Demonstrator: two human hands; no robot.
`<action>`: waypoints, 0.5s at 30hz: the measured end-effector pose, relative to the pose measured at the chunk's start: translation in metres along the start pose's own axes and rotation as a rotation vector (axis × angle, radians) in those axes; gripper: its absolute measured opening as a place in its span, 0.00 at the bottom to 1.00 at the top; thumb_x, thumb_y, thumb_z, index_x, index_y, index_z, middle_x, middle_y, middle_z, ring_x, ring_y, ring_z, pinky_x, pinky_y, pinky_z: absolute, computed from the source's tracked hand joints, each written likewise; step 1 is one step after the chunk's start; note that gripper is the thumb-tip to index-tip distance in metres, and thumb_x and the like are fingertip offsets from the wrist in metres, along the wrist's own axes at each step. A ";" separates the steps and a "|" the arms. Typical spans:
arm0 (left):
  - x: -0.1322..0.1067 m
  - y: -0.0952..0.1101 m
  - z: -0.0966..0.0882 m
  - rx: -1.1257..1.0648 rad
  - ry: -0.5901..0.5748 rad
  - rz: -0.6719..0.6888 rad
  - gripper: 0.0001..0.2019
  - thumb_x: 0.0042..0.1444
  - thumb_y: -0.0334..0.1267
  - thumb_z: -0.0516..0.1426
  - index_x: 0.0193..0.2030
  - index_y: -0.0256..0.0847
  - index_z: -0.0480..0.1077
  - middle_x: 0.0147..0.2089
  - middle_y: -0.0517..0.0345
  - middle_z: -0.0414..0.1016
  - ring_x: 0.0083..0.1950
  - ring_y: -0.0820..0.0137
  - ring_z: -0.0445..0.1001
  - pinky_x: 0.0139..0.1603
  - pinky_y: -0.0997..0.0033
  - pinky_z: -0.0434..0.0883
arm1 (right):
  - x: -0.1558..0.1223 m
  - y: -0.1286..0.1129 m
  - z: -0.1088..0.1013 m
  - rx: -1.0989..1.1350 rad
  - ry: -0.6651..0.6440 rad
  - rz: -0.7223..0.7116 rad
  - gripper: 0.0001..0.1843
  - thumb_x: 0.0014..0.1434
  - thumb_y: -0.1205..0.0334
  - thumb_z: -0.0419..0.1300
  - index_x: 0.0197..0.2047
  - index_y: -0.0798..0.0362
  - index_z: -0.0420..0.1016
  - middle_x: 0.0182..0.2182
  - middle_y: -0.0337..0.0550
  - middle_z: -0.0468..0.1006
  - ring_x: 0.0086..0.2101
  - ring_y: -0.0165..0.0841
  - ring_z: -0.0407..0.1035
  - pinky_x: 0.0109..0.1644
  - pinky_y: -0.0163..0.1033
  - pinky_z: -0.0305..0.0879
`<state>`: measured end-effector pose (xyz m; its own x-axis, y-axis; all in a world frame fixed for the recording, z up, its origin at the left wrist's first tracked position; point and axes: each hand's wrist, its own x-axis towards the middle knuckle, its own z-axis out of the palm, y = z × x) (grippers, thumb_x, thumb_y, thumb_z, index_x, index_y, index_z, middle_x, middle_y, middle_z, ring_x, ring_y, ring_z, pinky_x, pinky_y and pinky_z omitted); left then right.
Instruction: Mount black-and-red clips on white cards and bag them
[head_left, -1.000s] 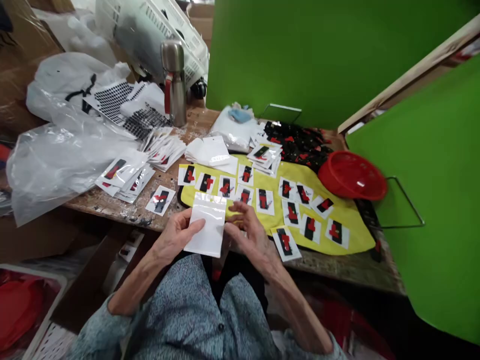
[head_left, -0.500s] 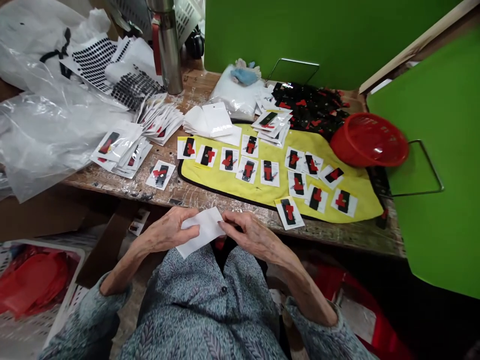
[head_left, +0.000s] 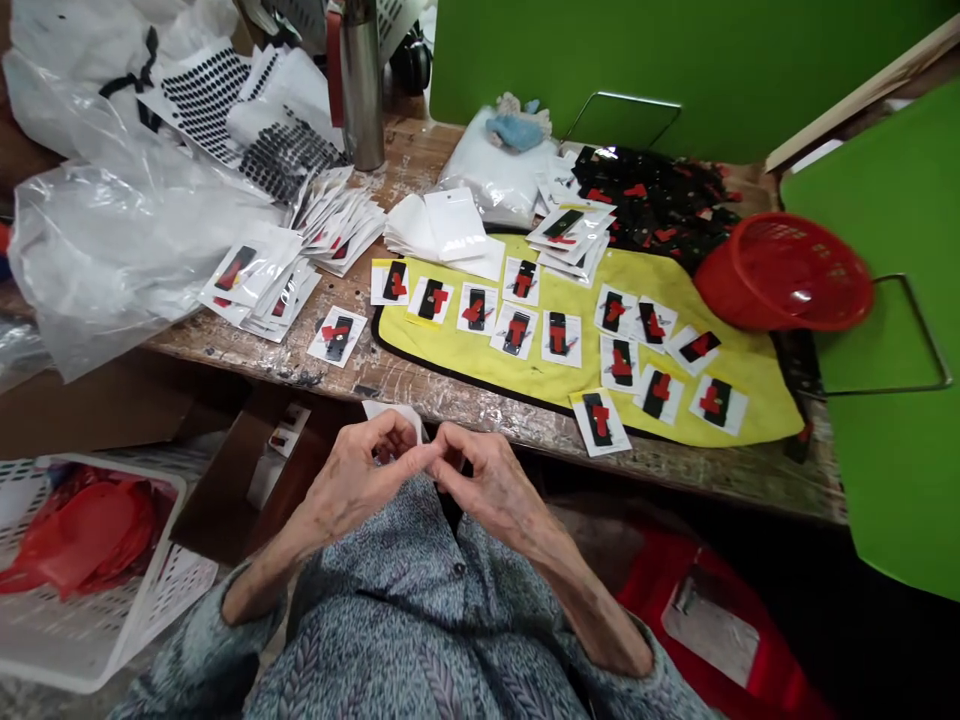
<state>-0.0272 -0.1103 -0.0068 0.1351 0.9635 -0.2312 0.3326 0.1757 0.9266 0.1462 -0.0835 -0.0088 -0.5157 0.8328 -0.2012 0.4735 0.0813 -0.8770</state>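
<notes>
Just in front of the table edge, my left hand [head_left: 367, 475] and my right hand [head_left: 491, 485] meet, thumbs and fingertips pinched together. Between them is a small white packet [head_left: 409, 413], mostly hidden behind the left fingers. Both hands are closed on its edge, as far as the fingers show. Beyond them, a yellow cloth [head_left: 480, 365] with a black border bears several small white cards [head_left: 561, 339] with black and red pieces on them. Another such card [head_left: 337, 336] lies on the bare wood to the left.
Stacks of filled packets [head_left: 259, 280] lie at left, near crumpled clear plastic [head_left: 112, 250]. White packets [head_left: 454, 225] lie behind the cloth. At right are a red basket [head_left: 780, 270] and a black-and-red heap [head_left: 652, 200]. A steel flask [head_left: 364, 90] stands at the back. Green boards [head_left: 600, 60] border the table.
The white packet has turned and moved behind my left fingers; before, it lay flat and in plain sight. My hands have come together at its edge. The camera view has shifted slightly.
</notes>
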 end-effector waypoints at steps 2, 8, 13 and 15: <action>0.000 -0.004 -0.001 -0.044 -0.051 -0.011 0.14 0.61 0.47 0.55 0.31 0.39 0.68 0.26 0.64 0.64 0.28 0.75 0.62 0.29 0.74 0.61 | 0.000 -0.001 0.004 -0.065 0.034 -0.029 0.13 0.61 0.64 0.58 0.25 0.53 0.62 0.20 0.31 0.63 0.23 0.25 0.58 0.29 0.33 0.52; -0.002 -0.007 -0.014 -0.040 -0.168 -0.055 0.17 0.65 0.46 0.49 0.32 0.38 0.71 0.28 0.61 0.68 0.29 0.74 0.63 0.30 0.74 0.62 | 0.005 0.006 0.002 0.187 -0.125 -0.036 0.17 0.65 0.54 0.57 0.26 0.53 0.64 0.22 0.31 0.65 0.23 0.24 0.58 0.28 0.32 0.53; -0.004 -0.006 -0.004 0.155 -0.012 0.099 0.14 0.63 0.41 0.51 0.28 0.39 0.69 0.24 0.62 0.67 0.26 0.75 0.64 0.31 0.74 0.63 | 0.002 0.002 0.005 -0.020 -0.010 -0.079 0.11 0.67 0.58 0.52 0.33 0.51 0.67 0.27 0.36 0.71 0.28 0.29 0.64 0.35 0.36 0.61; -0.004 -0.004 0.004 0.276 0.174 0.189 0.12 0.60 0.38 0.52 0.26 0.40 0.67 0.23 0.63 0.67 0.25 0.75 0.64 0.30 0.73 0.62 | 0.000 -0.002 0.012 -0.219 0.114 -0.160 0.08 0.68 0.64 0.48 0.43 0.51 0.68 0.33 0.41 0.75 0.33 0.32 0.67 0.41 0.40 0.63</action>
<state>-0.0252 -0.1156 -0.0110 0.0660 0.9977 0.0122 0.5590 -0.0471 0.8278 0.1372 -0.0902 -0.0125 -0.5186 0.8550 -0.0069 0.5417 0.3223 -0.7763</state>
